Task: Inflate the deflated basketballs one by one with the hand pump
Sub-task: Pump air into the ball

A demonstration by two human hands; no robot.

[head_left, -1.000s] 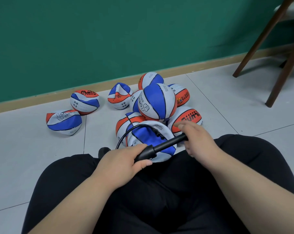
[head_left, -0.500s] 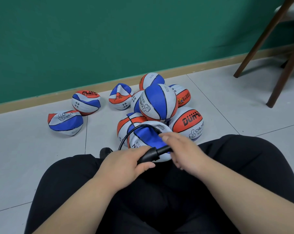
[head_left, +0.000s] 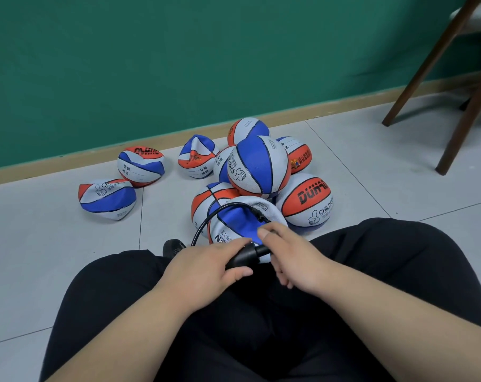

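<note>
A sunken blue, white and orange basketball (head_left: 234, 219) rests between my knees. The black hose (head_left: 206, 219) of the hand pump (head_left: 243, 257) loops up into its dented top. My left hand (head_left: 206, 271) is wrapped around the pump's black barrel. My right hand (head_left: 291, 257) is closed on the pump handle, pushed in close to the barrel so only a short piece of rod shows. Behind lies a pile of several more balls; a round blue and white one (head_left: 258, 166) sits on top and an orange one (head_left: 307, 199) is at the right.
Three crumpled flat balls (head_left: 107, 198) (head_left: 141, 165) (head_left: 196, 155) lie on the grey tiled floor to the left of the pile. A green wall with a tan skirting runs behind. Dark wooden chair legs (head_left: 465, 119) stand at the right. My black-trousered legs fill the foreground.
My right hand has pushed the pump handle in towards my left hand, shortening the exposed rod. The ball and my left hand stayed put.
</note>
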